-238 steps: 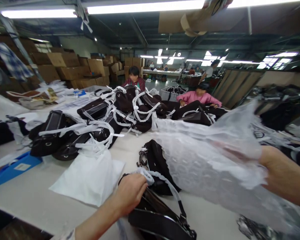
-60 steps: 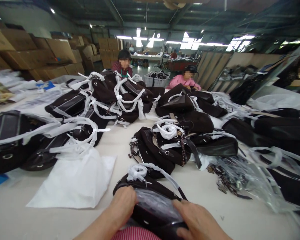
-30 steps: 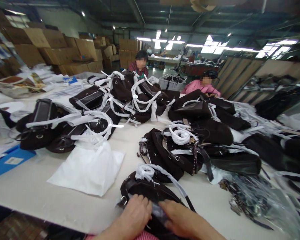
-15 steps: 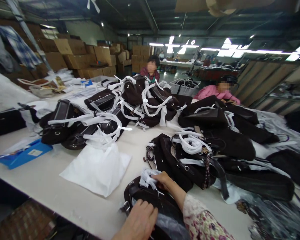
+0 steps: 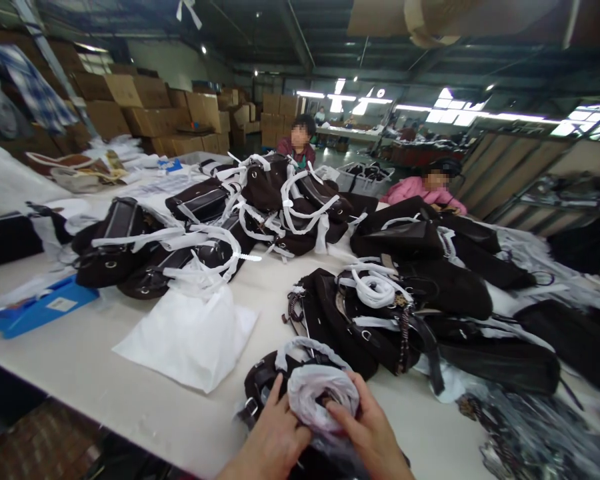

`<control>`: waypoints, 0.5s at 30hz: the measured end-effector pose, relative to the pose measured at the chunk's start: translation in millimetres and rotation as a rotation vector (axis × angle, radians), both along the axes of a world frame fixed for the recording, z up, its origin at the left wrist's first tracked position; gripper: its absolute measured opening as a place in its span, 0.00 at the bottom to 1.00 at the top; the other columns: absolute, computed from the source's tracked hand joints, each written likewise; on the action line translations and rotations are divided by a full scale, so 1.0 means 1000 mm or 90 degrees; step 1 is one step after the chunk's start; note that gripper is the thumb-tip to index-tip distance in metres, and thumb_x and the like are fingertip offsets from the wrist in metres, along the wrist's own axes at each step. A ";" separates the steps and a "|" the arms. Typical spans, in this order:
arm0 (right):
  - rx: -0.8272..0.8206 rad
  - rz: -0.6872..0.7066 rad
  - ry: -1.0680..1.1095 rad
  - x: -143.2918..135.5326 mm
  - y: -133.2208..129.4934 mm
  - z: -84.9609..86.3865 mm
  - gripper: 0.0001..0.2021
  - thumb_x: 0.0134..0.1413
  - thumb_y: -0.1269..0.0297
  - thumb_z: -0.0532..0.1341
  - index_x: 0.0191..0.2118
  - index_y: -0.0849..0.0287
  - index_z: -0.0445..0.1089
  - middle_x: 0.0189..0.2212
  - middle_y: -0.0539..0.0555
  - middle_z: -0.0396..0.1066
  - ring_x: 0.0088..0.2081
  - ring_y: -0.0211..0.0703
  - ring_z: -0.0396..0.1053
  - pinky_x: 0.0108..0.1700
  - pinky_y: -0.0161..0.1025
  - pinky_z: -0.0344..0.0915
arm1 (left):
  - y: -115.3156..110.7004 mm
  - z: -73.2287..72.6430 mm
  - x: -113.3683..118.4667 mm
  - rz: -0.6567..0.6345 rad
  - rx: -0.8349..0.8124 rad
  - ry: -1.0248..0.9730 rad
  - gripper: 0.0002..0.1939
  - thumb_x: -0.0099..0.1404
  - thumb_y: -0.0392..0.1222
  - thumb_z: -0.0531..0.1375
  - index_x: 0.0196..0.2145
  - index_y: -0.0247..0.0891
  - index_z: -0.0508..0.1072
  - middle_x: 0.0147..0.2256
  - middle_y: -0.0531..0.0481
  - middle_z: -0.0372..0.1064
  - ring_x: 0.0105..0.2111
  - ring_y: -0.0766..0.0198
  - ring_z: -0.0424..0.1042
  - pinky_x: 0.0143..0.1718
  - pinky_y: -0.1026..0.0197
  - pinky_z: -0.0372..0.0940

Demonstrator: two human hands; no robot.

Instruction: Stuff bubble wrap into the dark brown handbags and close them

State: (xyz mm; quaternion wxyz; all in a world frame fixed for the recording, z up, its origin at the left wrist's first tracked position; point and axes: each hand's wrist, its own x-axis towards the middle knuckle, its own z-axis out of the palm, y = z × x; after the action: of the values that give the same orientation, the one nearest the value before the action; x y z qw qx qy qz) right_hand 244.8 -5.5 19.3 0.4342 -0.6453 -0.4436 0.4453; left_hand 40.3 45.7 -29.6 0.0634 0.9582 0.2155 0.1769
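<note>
At the near edge of the long white worktable [image 5: 80, 373], the left hand [image 5: 273, 443] and the right hand [image 5: 367, 437] meet over a dark brown leather handbag [image 5: 260, 387] that lies on the table just in front of the person. Both hands are closed on a crumpled wad of clear plastic wrap [image 5: 323, 397], the left fingers pressing its left side and the right fingers curled over its right side, so the wad sits between them on top of the bag. A strap wound in white protective wrapping [image 5: 307, 347] arches over the bag just behind the wad. To the left lies a flat white fabric dust bag [image 5: 187, 340], close to the handbag but not touching it, and further left a blue flat box [image 5: 40, 310] rests near the table edge. Behind the hands sits a heap of dark handbags with a coiled white-wrapped strap [image 5: 375, 290] on top, and more dark bags bound in white strips [image 5: 280, 200] are piled toward the far side. 2 other people sit at the far end, 1 in a dark red top [image 5: 295, 150] and 1 in a pink top [image 5: 420, 190]. Stacked brown cardboard cartons [image 5: 145, 113] line the left wall.
</note>
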 end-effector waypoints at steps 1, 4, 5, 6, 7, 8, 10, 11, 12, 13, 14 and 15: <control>-0.010 -0.028 -0.030 -0.002 -0.003 -0.008 0.20 0.57 0.54 0.61 0.52 0.56 0.63 0.44 0.57 0.75 0.44 0.53 0.74 0.45 0.46 0.72 | 0.000 -0.001 -0.001 0.003 0.005 -0.002 0.05 0.71 0.43 0.59 0.39 0.42 0.74 0.43 0.47 0.73 0.51 0.52 0.67 0.63 0.38 0.51; 0.066 -0.028 -0.188 0.004 -0.006 -0.025 0.16 0.61 0.57 0.58 0.52 0.55 0.64 0.45 0.58 0.74 0.45 0.54 0.73 0.47 0.48 0.72 | -0.002 -0.001 -0.004 0.026 0.009 -0.003 0.06 0.70 0.43 0.60 0.35 0.40 0.73 0.33 0.49 0.71 0.45 0.55 0.69 0.61 0.39 0.54; 0.117 0.028 -0.254 0.008 -0.007 -0.028 0.14 0.61 0.62 0.57 0.52 0.54 0.65 0.45 0.58 0.73 0.47 0.53 0.73 0.49 0.47 0.71 | -0.002 -0.002 -0.005 0.031 0.010 -0.006 0.06 0.70 0.43 0.60 0.35 0.41 0.73 0.33 0.49 0.71 0.46 0.54 0.69 0.61 0.39 0.54; 0.160 0.103 -0.318 0.011 -0.009 -0.029 0.15 0.59 0.69 0.56 0.52 0.53 0.66 0.45 0.57 0.73 0.47 0.51 0.73 0.50 0.45 0.71 | -0.002 -0.002 -0.006 0.032 0.011 -0.011 0.07 0.71 0.43 0.59 0.35 0.41 0.74 0.35 0.49 0.71 0.48 0.53 0.68 0.62 0.38 0.53; 0.184 0.185 -0.375 0.014 -0.011 -0.030 0.19 0.56 0.74 0.55 0.51 0.52 0.67 0.44 0.56 0.72 0.45 0.49 0.73 0.48 0.42 0.71 | -0.002 -0.002 -0.006 0.031 0.009 -0.014 0.07 0.71 0.43 0.59 0.36 0.42 0.74 0.37 0.49 0.72 0.50 0.53 0.67 0.62 0.38 0.52; 0.196 0.262 -0.432 0.015 -0.013 -0.031 0.23 0.53 0.79 0.54 0.52 0.51 0.67 0.43 0.55 0.72 0.43 0.47 0.74 0.46 0.40 0.71 | -0.002 -0.003 -0.007 0.028 0.007 -0.015 0.06 0.71 0.44 0.59 0.37 0.43 0.74 0.39 0.49 0.73 0.51 0.53 0.66 0.61 0.38 0.52; 0.191 0.340 -0.577 0.014 -0.015 -0.033 0.28 0.49 0.83 0.53 0.54 0.51 0.66 0.43 0.55 0.72 0.41 0.47 0.74 0.42 0.37 0.72 | -0.003 -0.003 -0.007 0.028 -0.004 0.006 0.05 0.70 0.45 0.61 0.37 0.43 0.74 0.39 0.49 0.73 0.46 0.55 0.69 0.56 0.44 0.59; 0.175 0.343 -0.659 0.011 -0.014 -0.034 0.29 0.50 0.84 0.53 0.56 0.52 0.66 0.43 0.57 0.73 0.42 0.49 0.74 0.40 0.38 0.72 | -0.004 -0.003 -0.007 0.031 -0.011 0.030 0.05 0.69 0.44 0.62 0.37 0.42 0.74 0.37 0.49 0.72 0.42 0.56 0.70 0.50 0.48 0.63; 0.153 0.339 -0.731 0.008 -0.012 -0.034 0.27 0.52 0.84 0.52 0.56 0.55 0.66 0.43 0.59 0.73 0.43 0.53 0.73 0.38 0.40 0.72 | -0.005 -0.002 -0.007 0.034 -0.016 0.058 0.04 0.68 0.43 0.62 0.37 0.41 0.73 0.35 0.50 0.72 0.38 0.57 0.70 0.44 0.51 0.64; 0.127 0.338 -0.784 0.005 -0.009 -0.032 0.26 0.53 0.84 0.51 0.56 0.58 0.67 0.42 0.61 0.73 0.43 0.56 0.73 0.37 0.42 0.72 | -0.006 -0.001 -0.007 0.036 -0.019 0.082 0.03 0.68 0.41 0.62 0.37 0.40 0.73 0.34 0.50 0.71 0.35 0.58 0.69 0.39 0.54 0.64; 0.101 0.344 -0.813 0.001 -0.005 -0.030 0.26 0.54 0.84 0.52 0.56 0.61 0.67 0.41 0.63 0.73 0.43 0.59 0.73 0.35 0.44 0.73 | -0.007 0.001 -0.007 0.037 -0.023 0.101 0.02 0.68 0.39 0.62 0.36 0.39 0.72 0.33 0.50 0.70 0.33 0.58 0.68 0.36 0.55 0.63; 0.084 0.360 -0.816 -0.003 0.000 -0.025 0.25 0.53 0.83 0.54 0.57 0.63 0.68 0.41 0.64 0.74 0.42 0.61 0.73 0.34 0.45 0.73 | -0.007 0.003 -0.006 0.036 -0.028 0.109 0.02 0.68 0.38 0.62 0.35 0.39 0.72 0.34 0.49 0.70 0.34 0.57 0.68 0.35 0.55 0.63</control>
State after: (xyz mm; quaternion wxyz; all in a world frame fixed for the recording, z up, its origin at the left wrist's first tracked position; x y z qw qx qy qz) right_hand 242.0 -6.0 -5.9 -0.0067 -0.6130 -0.7887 0.0455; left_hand 34.2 38.5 -26.4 0.0607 0.9618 0.2508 0.0916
